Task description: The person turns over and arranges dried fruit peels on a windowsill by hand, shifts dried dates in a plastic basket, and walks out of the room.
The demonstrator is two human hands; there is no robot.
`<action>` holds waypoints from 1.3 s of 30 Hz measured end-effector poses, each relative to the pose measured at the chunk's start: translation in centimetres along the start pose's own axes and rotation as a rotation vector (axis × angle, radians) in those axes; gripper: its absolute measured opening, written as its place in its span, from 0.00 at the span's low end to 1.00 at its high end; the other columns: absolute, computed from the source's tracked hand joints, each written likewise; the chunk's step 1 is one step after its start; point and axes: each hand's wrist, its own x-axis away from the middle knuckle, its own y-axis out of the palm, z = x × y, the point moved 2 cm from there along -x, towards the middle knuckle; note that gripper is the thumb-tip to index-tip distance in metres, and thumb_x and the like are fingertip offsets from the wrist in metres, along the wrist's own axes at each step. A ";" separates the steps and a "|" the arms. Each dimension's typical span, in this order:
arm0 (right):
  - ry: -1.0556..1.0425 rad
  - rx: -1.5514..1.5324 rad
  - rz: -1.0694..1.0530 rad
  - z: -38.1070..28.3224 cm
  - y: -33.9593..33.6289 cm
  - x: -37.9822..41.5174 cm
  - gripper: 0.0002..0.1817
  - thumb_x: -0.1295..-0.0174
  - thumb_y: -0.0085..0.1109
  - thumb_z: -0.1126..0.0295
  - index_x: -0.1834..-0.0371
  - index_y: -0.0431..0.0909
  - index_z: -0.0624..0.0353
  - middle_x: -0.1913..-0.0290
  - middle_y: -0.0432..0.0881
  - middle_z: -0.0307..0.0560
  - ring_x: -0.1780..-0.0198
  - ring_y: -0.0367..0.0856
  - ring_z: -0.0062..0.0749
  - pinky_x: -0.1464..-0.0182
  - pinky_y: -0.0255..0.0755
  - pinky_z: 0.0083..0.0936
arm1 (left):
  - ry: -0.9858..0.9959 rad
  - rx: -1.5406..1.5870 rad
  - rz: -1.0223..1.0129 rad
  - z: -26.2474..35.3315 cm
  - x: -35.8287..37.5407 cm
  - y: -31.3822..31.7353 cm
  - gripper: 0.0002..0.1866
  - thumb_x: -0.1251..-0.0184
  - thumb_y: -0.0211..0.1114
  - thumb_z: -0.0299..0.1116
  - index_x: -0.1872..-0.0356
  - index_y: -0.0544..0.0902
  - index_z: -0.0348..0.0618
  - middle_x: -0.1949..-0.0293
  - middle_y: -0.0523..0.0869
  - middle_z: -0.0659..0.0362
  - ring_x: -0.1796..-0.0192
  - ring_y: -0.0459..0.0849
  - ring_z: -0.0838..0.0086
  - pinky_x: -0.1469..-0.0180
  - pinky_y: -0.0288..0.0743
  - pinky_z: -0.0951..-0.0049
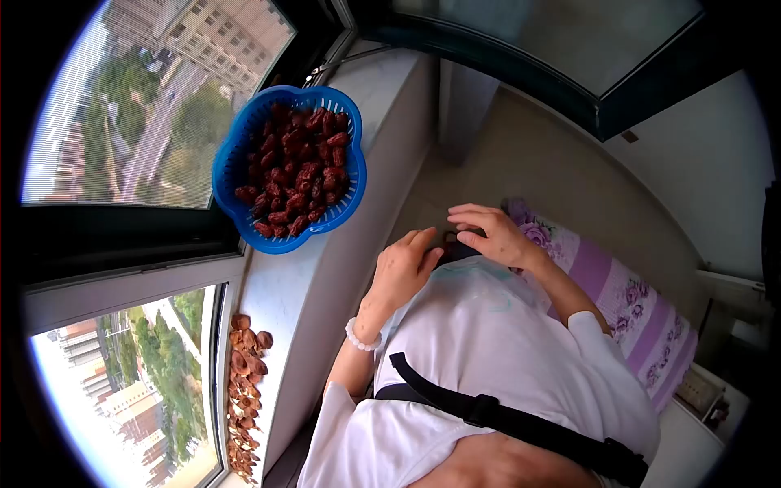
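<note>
My left hand, with a beaded bracelet at its wrist, hovers in front of my body with the fingers apart and holding nothing. My right hand is beside it to the right, fingers spread, also with nothing in it. A gap separates the two hands. Up and to the left of them, a blue slotted basket of wrinkled dark red dried fruit rests on the windowsill. Neither hand touches it.
Brown dried pieces lie in a strip along the sill beside the lower window. An open window frame borders the sill. A purple floral cloth covers something at the right. A dark-framed pane is at the top.
</note>
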 end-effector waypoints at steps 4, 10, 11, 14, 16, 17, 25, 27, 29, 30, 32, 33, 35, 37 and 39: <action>0.159 0.040 0.048 9.9 -1.6 1.4 0.15 0.35 0.62 0.74 0.46 0.82 0.66 0.53 0.87 0.55 0.55 0.89 0.42 0.51 0.81 0.32 | 0.005 -0.167 -0.064 -0.7 0.5 -0.1 0.17 0.30 0.65 0.34 0.46 0.82 0.34 0.57 0.86 0.45 0.60 0.85 0.50 0.56 0.78 0.58; 0.338 0.279 -0.035 22.4 -5.1 3.1 0.14 0.38 0.63 0.68 0.52 0.84 0.64 0.61 0.88 0.57 0.58 0.88 0.42 0.53 0.80 0.35 | -0.094 -0.237 -0.074 -0.4 -1.8 0.8 0.17 0.29 0.65 0.36 0.47 0.82 0.33 0.55 0.86 0.45 0.56 0.85 0.47 0.54 0.78 0.55; 0.358 0.350 -0.058 24.6 -5.8 3.4 0.13 0.40 0.63 0.66 0.57 0.86 0.62 0.63 0.88 0.58 0.60 0.88 0.47 0.55 0.80 0.38 | -0.091 -0.267 -0.087 -0.1 -2.7 1.2 0.18 0.29 0.64 0.37 0.47 0.82 0.33 0.55 0.86 0.44 0.55 0.85 0.47 0.53 0.78 0.55; 0.355 0.454 -0.100 30.3 -7.8 4.6 0.11 0.42 0.65 0.66 0.60 0.87 0.62 0.65 0.87 0.57 0.63 0.87 0.45 0.57 0.79 0.39 | -0.117 -0.325 -0.120 1.2 -4.9 2.8 0.19 0.28 0.64 0.39 0.46 0.81 0.34 0.55 0.85 0.44 0.55 0.85 0.47 0.52 0.78 0.54; 0.408 0.468 -0.150 31.8 -9.6 4.8 0.10 0.43 0.65 0.66 0.62 0.87 0.61 0.66 0.87 0.56 0.64 0.86 0.45 0.58 0.79 0.39 | -0.112 -0.325 -0.108 2.0 -6.3 3.7 0.19 0.28 0.64 0.39 0.46 0.81 0.34 0.55 0.85 0.44 0.54 0.85 0.46 0.51 0.78 0.54; 0.472 0.475 -0.196 32.5 -10.4 4.9 0.09 0.44 0.64 0.66 0.65 0.87 0.60 0.67 0.87 0.55 0.65 0.86 0.45 0.58 0.79 0.40 | -0.107 -0.323 -0.109 2.4 -6.8 4.2 0.19 0.28 0.63 0.40 0.46 0.81 0.34 0.55 0.85 0.44 0.54 0.85 0.46 0.51 0.79 0.53; 0.639 0.124 -0.016 43.3 -13.7 4.6 0.07 0.49 0.62 0.70 0.70 0.86 0.58 0.70 0.86 0.54 0.67 0.85 0.42 0.63 0.76 0.39 | -0.232 -0.307 -0.073 2.9 -7.9 5.7 0.18 0.29 0.64 0.39 0.47 0.81 0.36 0.56 0.86 0.42 0.52 0.84 0.46 0.51 0.78 0.53; 0.843 -0.238 0.134 45.2 -14.6 3.8 0.07 0.50 0.62 0.70 0.70 0.86 0.58 0.71 0.86 0.54 0.67 0.85 0.41 0.63 0.76 0.39 | -0.295 -0.288 -0.071 0.6 -7.1 5.9 0.19 0.30 0.65 0.40 0.46 0.82 0.37 0.54 0.86 0.41 0.52 0.85 0.44 0.51 0.79 0.54; -0.032 1.079 -0.405 44.2 -14.5 3.0 0.06 0.48 0.61 0.71 0.70 0.85 0.58 0.73 0.85 0.47 0.69 0.83 0.36 0.66 0.76 0.37 | -0.373 -0.310 -0.116 -0.4 -6.8 5.3 0.19 0.29 0.65 0.39 0.45 0.82 0.38 0.53 0.86 0.40 0.50 0.84 0.43 0.50 0.79 0.53; 0.038 0.924 -0.154 46.1 -13.6 3.3 0.07 0.48 0.62 0.70 0.69 0.85 0.58 0.73 0.85 0.46 0.69 0.83 0.37 0.66 0.76 0.38 | -0.345 -0.325 -0.157 -1.3 -7.2 5.0 0.19 0.29 0.65 0.39 0.45 0.82 0.38 0.53 0.86 0.40 0.50 0.84 0.43 0.50 0.79 0.53; 0.375 0.486 0.059 45.8 -12.8 6.4 0.08 0.48 0.62 0.67 0.67 0.86 0.57 0.72 0.86 0.46 0.68 0.84 0.41 0.65 0.77 0.40 | -0.326 -0.497 -0.174 -3.3 -7.5 5.0 0.20 0.28 0.63 0.38 0.43 0.81 0.35 0.51 0.86 0.39 0.48 0.84 0.43 0.48 0.79 0.52; 0.459 0.352 0.035 43.8 -12.7 7.4 0.09 0.47 0.62 0.66 0.67 0.86 0.58 0.70 0.86 0.49 0.68 0.84 0.44 0.65 0.77 0.41 | -0.299 -0.500 -0.232 -3.8 -7.8 5.1 0.20 0.28 0.63 0.38 0.43 0.81 0.35 0.51 0.86 0.39 0.48 0.84 0.43 0.48 0.79 0.52; 0.570 0.307 -0.022 40.5 -12.5 10.0 0.11 0.46 0.62 0.65 0.65 0.87 0.60 0.67 0.87 0.56 0.66 0.85 0.51 0.63 0.78 0.43 | -0.280 -0.441 -0.149 -4.3 -8.8 5.2 0.20 0.27 0.61 0.36 0.42 0.80 0.32 0.50 0.85 0.38 0.48 0.84 0.42 0.47 0.79 0.52; 0.699 0.508 -0.149 40.3 -12.3 13.6 0.13 0.42 0.61 0.64 0.64 0.86 0.65 0.63 0.87 0.62 0.64 0.86 0.56 0.61 0.79 0.45 | -0.224 -0.468 -0.226 -3.9 -9.6 6.2 0.20 0.27 0.61 0.35 0.42 0.80 0.30 0.50 0.86 0.37 0.49 0.84 0.40 0.47 0.80 0.53; 1.026 0.393 0.382 41.6 -11.5 20.9 0.15 0.42 0.60 0.64 0.65 0.85 0.68 0.60 0.87 0.66 0.57 0.86 0.61 0.53 0.80 0.50 | -0.175 -0.414 -0.253 -4.5 -10.3 7.6 0.20 0.27 0.62 0.35 0.42 0.80 0.31 0.51 0.85 0.36 0.51 0.85 0.42 0.50 0.80 0.54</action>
